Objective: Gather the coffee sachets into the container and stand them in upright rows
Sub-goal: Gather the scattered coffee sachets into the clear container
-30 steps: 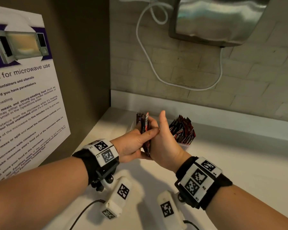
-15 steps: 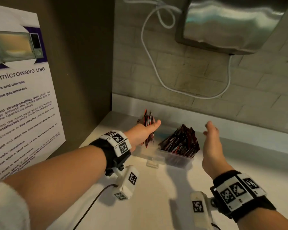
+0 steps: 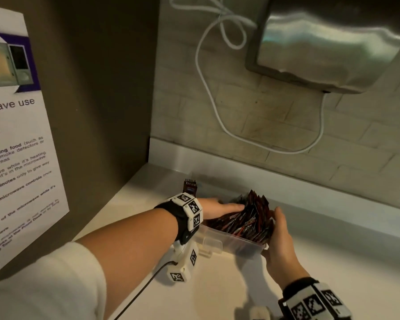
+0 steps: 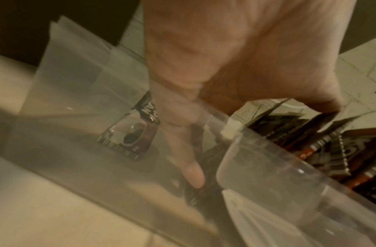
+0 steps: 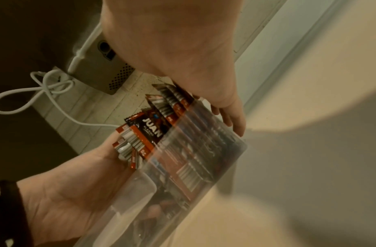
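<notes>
A clear plastic container (image 3: 231, 241) stands on the white counter near the back wall. Inside it a pile of dark red coffee sachets (image 3: 247, 218) leans toward the right. A small stack of sachets (image 3: 190, 187) stands upright at the container's left end. My left hand (image 3: 236, 207) reaches into the container with straight fingers against the left side of the leaning pile. In the left wrist view a finger (image 4: 193, 175) points down among the sachets (image 4: 309, 142). My right hand (image 3: 276, 215) lies against the container's right end, its fingers (image 5: 231, 120) straight along the wall.
The white counter (image 3: 333, 273) runs on to the right and toward me. A brown side panel (image 3: 102, 112) with a microwave poster (image 3: 16, 158) closes the left. A steel wall unit (image 3: 333, 42) and its white cable (image 3: 208, 93) hang above the container.
My left hand set its stack of sachets upright in the container's left end, let go, and moved onto the leaning pile. My right hand came down to the container's right end.
</notes>
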Motion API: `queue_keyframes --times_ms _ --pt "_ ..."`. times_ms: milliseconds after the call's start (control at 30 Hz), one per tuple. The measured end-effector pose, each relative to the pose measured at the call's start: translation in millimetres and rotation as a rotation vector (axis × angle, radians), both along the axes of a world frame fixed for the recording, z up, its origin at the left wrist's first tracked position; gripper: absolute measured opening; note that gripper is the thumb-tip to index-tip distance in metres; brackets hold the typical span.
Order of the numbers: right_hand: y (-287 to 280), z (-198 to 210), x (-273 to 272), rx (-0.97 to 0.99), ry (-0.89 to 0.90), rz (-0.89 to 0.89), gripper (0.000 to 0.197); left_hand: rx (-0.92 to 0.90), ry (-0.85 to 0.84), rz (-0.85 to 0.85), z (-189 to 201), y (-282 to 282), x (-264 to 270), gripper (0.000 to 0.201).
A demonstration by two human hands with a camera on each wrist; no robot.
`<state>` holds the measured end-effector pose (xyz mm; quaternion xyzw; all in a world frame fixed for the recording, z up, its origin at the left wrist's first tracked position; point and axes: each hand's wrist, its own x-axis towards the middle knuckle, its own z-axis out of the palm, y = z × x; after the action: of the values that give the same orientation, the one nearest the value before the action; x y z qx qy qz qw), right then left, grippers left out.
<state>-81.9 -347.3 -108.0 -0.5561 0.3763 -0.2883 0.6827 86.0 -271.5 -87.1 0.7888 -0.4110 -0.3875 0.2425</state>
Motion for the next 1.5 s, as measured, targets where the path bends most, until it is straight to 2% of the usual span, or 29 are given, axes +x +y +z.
queue_keyframes --times_ms 67,133,233,300,400,500,667,933,1033,1133,1267,1433,1500 --pt "2.6 0.5 2.5 0.007 -0.07 0.037 0.057 -0.029 0.068 0.028 -1.1 -4.0 -3.3 0.138" --pt "7.1 3.4 3.2 0.006 -0.137 0.061 0.054 -0.066 0.132 0.032 5.5 -0.6 -12.5 0.126" --pt "10.3 4.3 2.3 0.002 -0.198 0.066 0.047 -0.084 0.183 0.06 13.6 3.5 -22.8 0.076" --pt "10.3 2.4 1.2 0.005 -0.225 0.057 0.048 -0.095 0.2 0.138 9.9 -2.7 -24.4 0.06" --pt "8.6 -3.4 -0.6 0.071 -0.259 0.032 0.058 -0.137 0.243 0.236 10.0 -9.0 -30.2 0.069" --pt "6.5 -9.5 -4.5 0.192 -0.29 0.015 0.066 -0.161 0.334 0.245 10.9 -14.5 -33.2 0.078" --pt "15.0 -8.1 -3.6 0.364 -0.339 0.062 0.06 -0.237 0.342 0.311 11.4 -20.1 -33.0 0.057" --pt "18.7 -6.9 -0.2 0.287 -0.252 0.073 0.057 -0.211 0.372 0.273 18.7 -12.1 -36.5 0.047" --pt "19.3 -6.0 -1.0 0.279 -0.234 0.067 0.056 -0.198 0.391 0.309 18.0 -10.9 -34.3 0.045" --pt "18.1 -7.0 -1.1 0.276 -0.224 0.078 0.056 -0.207 0.364 0.282 21.2 -7.6 -35.1 0.052" --pt "15.3 -10.5 0.0 0.3 -0.233 0.069 0.058 -0.202 0.385 0.329 26.0 -4.4 -35.3 0.066" --pt "12.9 -12.9 0.3 0.301 -0.229 0.059 0.059 -0.194 0.377 0.333 24.9 -3.4 -32.0 0.068" --pt "12.2 -13.6 -0.1 0.294 -0.218 0.057 0.059 -0.226 0.325 0.313 24.6 -2.7 -29.4 0.063"
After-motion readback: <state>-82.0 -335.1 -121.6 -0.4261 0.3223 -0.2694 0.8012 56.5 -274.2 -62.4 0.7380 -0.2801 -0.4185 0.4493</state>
